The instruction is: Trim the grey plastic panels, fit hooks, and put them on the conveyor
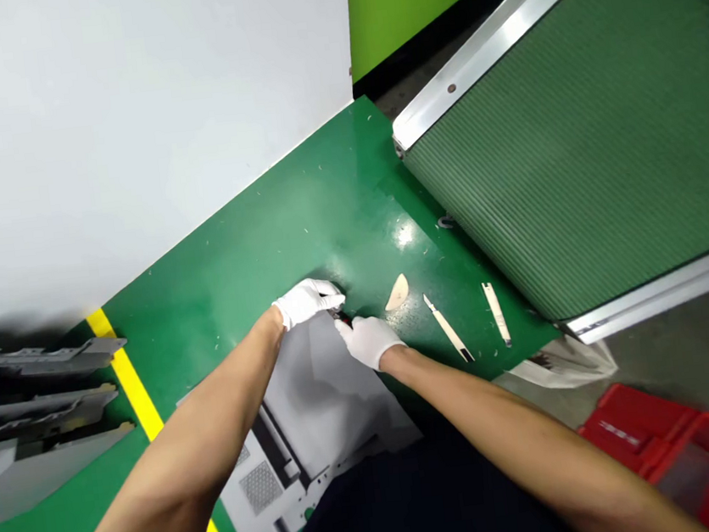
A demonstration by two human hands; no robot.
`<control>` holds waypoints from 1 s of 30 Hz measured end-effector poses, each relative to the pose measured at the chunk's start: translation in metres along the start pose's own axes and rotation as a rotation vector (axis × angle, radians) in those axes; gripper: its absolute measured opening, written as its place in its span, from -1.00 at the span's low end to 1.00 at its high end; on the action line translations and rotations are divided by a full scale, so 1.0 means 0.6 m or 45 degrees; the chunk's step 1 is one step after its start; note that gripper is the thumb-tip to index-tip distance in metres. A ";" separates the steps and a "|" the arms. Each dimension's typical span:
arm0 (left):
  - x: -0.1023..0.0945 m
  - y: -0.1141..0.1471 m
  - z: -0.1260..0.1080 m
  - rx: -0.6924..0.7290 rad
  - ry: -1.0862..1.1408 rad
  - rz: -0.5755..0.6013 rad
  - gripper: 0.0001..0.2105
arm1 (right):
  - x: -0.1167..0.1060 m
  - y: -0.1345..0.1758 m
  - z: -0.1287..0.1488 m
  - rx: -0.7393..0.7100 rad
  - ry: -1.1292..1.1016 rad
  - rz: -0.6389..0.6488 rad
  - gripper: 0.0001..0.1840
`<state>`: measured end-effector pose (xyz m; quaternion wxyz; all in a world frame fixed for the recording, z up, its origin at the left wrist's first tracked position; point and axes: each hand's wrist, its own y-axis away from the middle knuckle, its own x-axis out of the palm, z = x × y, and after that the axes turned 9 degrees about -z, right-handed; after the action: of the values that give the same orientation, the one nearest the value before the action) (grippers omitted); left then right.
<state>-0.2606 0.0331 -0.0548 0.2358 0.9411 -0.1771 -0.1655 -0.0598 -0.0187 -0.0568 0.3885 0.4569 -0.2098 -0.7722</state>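
Note:
My left hand (310,299), in a white glove, is closed at the far edge of a grey plastic panel (316,381), its fingertips pressed on that edge. From the other side my right hand (369,339), also gloved in white, grips a small dark tool (342,317) with a bit of red on it. The tool's tip meets the panel's edge beside my left fingers; its exact kind is mostly hidden. The panel lies on the green work surface, with slots and a mesh grille on its near left part. My body covers its near end.
Right of my hands lie a half-round cream piece (397,293), a craft knife (448,328) and a pale cutter (497,315). A green conveyor belt (596,136) runs at the right. Grey parts (38,413) stand left, past yellow tape (135,393). A red case (683,450) sits lower right.

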 end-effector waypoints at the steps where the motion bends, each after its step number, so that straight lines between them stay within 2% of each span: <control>1: -0.004 0.006 -0.002 -0.006 0.058 -0.076 -0.54 | 0.001 0.003 -0.006 -0.003 -0.008 -0.009 -0.32; 4: -0.019 0.021 -0.004 -0.124 0.188 -0.402 -0.48 | 0.004 0.020 -0.027 0.023 -0.017 -0.046 -0.38; 7: -0.028 0.033 -0.013 -0.151 0.136 -0.732 -0.52 | 0.010 0.049 -0.054 0.139 -0.093 -0.111 -0.23; 9: -0.016 0.040 -0.031 -0.056 0.013 -0.889 -0.60 | 0.016 0.075 -0.076 0.252 -0.196 -0.154 -0.16; 11: 0.020 0.048 -0.057 0.000 -0.119 -0.914 -0.61 | 0.024 0.107 -0.101 0.341 -0.285 -0.181 -0.19; 12: 0.048 0.052 -0.071 0.000 -0.160 -0.852 -0.60 | 0.029 0.125 -0.115 0.379 -0.313 -0.184 -0.21; 14: 0.123 0.057 -0.098 -0.020 -0.209 -0.625 -0.57 | 0.043 0.163 -0.141 0.467 -0.380 -0.196 -0.24; 16: 0.218 0.056 -0.124 -0.005 -0.266 -0.373 -0.56 | 0.059 0.201 -0.166 0.568 -0.459 -0.212 -0.26; 20: 0.419 0.045 -0.184 0.111 -0.306 0.014 -0.59 | 0.091 0.261 -0.204 0.738 -0.562 -0.267 -0.32; 22: 0.483 0.035 -0.217 0.180 -0.177 0.119 -0.64 | 0.104 0.283 -0.217 0.770 -0.601 -0.315 -0.32; 23: 0.496 0.028 -0.230 0.218 -0.105 0.104 -0.66 | 0.109 0.293 -0.222 0.781 -0.621 -0.342 -0.31; 24: 0.493 0.020 -0.239 0.256 -0.059 0.032 -0.65 | 0.113 0.301 -0.226 0.790 -0.641 -0.366 -0.29; 25: 0.474 0.012 -0.243 0.295 -0.072 -0.089 -0.63 | 0.117 0.309 -0.231 0.798 -0.663 -0.386 -0.27; 26: 0.440 0.004 -0.241 0.302 -0.133 -0.241 -0.59 | 0.120 0.317 -0.234 0.801 -0.685 -0.404 -0.26; 28: 0.337 -0.009 -0.220 0.256 -0.545 -0.633 -0.51 | 0.124 0.330 -0.241 0.788 -0.728 -0.448 -0.25; 29: 0.278 -0.013 -0.202 0.117 -0.790 -0.838 -0.45 | 0.125 0.335 -0.245 0.771 -0.745 -0.471 -0.26; 30: 0.219 -0.015 -0.180 -0.147 -0.964 -0.991 -0.39 | 0.125 0.340 -0.248 0.751 -0.754 -0.494 -0.27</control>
<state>-0.0995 0.0282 0.0009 0.1283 0.7974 0.1213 -0.5771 0.1313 -0.1980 -0.0328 0.0134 0.3383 -0.4330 -0.8354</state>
